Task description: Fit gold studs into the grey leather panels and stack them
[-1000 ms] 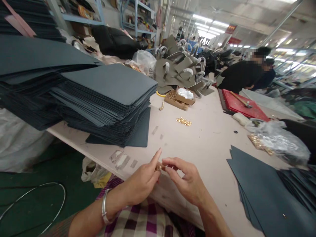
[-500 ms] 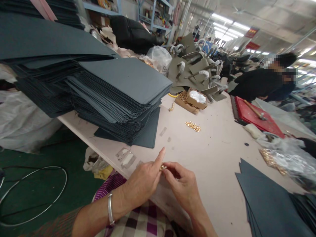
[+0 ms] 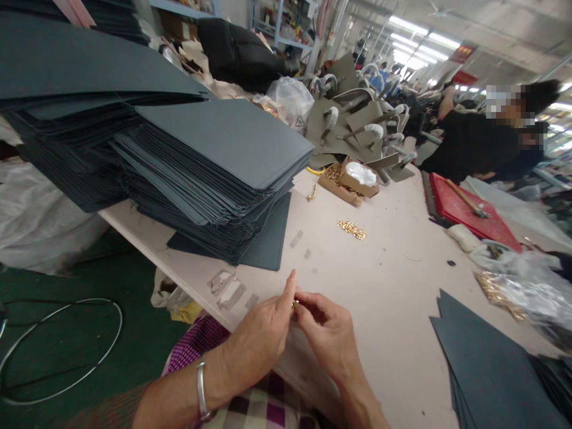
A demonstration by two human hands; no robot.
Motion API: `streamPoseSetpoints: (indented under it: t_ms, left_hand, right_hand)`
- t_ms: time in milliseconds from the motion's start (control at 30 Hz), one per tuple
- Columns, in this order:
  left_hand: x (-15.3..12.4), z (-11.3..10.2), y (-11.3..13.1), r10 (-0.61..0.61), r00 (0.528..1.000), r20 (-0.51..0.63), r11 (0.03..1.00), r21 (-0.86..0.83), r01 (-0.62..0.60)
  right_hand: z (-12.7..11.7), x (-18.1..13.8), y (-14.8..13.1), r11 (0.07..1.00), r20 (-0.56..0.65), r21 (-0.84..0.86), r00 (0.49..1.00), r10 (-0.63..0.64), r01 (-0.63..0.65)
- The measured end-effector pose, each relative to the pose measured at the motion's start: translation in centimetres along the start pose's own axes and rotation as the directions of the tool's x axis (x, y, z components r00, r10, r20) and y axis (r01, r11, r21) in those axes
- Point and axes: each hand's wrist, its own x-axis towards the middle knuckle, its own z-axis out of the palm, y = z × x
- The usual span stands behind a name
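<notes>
My left hand (image 3: pixel 263 328) and my right hand (image 3: pixel 328 330) meet over the table's near edge. Between their fingertips is a small gold metal piece (image 3: pixel 295 304), mostly covered, so its exact kind does not show. My left index finger points up and away while the other fingers curl in. The right thumb and index finger pinch at the gold piece. Farther up the table lies a small pile of gold metal pieces (image 3: pixel 352 229), and a short gold chain (image 3: pixel 312 192) sits near an open cardboard box (image 3: pixel 342 189) of similar hardware.
Tall stacks of dark panels (image 3: pixel 223 143) cover the table's left side. More dark panels (image 3: pixel 487 363) lie at the right. A hammer (image 3: pixel 467 198) rests on a red slab (image 3: pixel 473 217), near a plastic bag (image 3: pixel 536 295). Grey-green bag parts (image 3: pixel 348 125) pile up behind; a person (image 3: pixel 478 140) bends at the far right.
Both hands stay together at the gold piece, which shows a little less between the fingers. The view has shifted slightly. At far right, the person's raised arm now shows.
</notes>
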Motion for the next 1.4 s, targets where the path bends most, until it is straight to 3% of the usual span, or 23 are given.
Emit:
streamPoseSetpoints:
  t_ms: [233, 367, 467, 533, 633, 700, 800, 900, 967, 1067, 1167, 1267, 1333, 1400]
  left_hand:
    - [0.0, -0.1, 0.0, -0.019, 0.999, -0.044, 0.999, 0.038, 0.02]
    - [0.6, -0.9, -0.3, -0.133, 0.988, -0.083, 0.984, -0.133, 0.121]
    - [1.2, -2.1, -0.7, -0.318, 0.938, -0.135, 0.882, -0.406, 0.24]
    - [1.4, -3.0, -1.0, -0.445, 0.888, -0.115, 0.754, -0.583, 0.303]
    - [1.5, -3.9, -1.4, -0.531, 0.845, -0.066, 0.621, -0.709, 0.335]
    - [1.5, -4.2, -1.6, -0.532, 0.845, -0.057, 0.599, -0.731, 0.328]
    - [1.2, -4.3, -1.8, -0.519, 0.853, -0.048, 0.605, -0.726, 0.327]
    - [1.0, -4.5, -1.9, -0.509, 0.859, -0.049, 0.63, -0.702, 0.333]
    - [0.9, -4.7, -2.0, -0.499, 0.865, -0.045, 0.632, -0.702, 0.328]
    - [0.8, -5.2, -2.1, -0.496, 0.867, -0.041, 0.623, -0.712, 0.323]
    - [0.8, -5.8, -2.1, -0.484, 0.874, -0.047, 0.605, -0.74, 0.295]
    - [0.6, -6.3, -1.9, -0.416, 0.904, -0.101, 0.603, -0.774, 0.191]
    - [0.4, -6.4, -1.8, -0.356, 0.921, -0.156, 0.61, -0.786, 0.103]
    - [0.1, -6.2, -1.4, -0.344, 0.916, -0.206, 0.623, -0.78, 0.058]
  right_hand:
    - [1.3, 0.9, 0.3, 0.996, -0.098, -0.086, 0.995, -0.037, 0.028]
    - [1.9, 1.9, 0.2, 0.999, -0.05, -0.011, 0.997, -0.052, 0.051]
    - [1.9, 3.0, -0.4, 0.995, 0.046, 0.026, 0.995, -0.093, 0.092]
    - [1.5, 4.2, -1.3, 0.98, 0.026, -0.028, 0.98, -0.198, 0.198]
    - [0.8, 6.8, -3.9, 0.89, -0.054, -0.182, 0.899, -0.434, 0.418]
    - [0.5, 8.8, -6.4, 0.788, -0.028, -0.296, 0.82, -0.572, 0.54]
    - [1.0, 11.2, -10.2, 0.62, 0.139, -0.432, 0.728, -0.672, 0.655]
    - [2.5, 12.5, -12.4, 0.52, 0.259, -0.486, 0.684, -0.682, 0.702]
    - [3.5, 12.8, -13.0, 0.513, 0.224, -0.506, 0.68, -0.698, 0.693]
    - [4.3, 12.6, -13.2, 0.542, 0.105, -0.532, 0.685, -0.721, 0.651]
    - [3.6, 11.4, -12.9, 0.588, 0.068, -0.499, 0.705, -0.706, 0.637]
    - [1.8, 9.1, -11.6, 0.592, 0.104, -0.452, 0.699, -0.708, 0.667]
    - [0.3, 6.9, -9.6, 0.554, 0.167, -0.441, 0.671, -0.722, 0.706]
    - [-1.3, 4.5, -6.8, 0.539, 0.231, -0.457, 0.68, -0.696, 0.708]
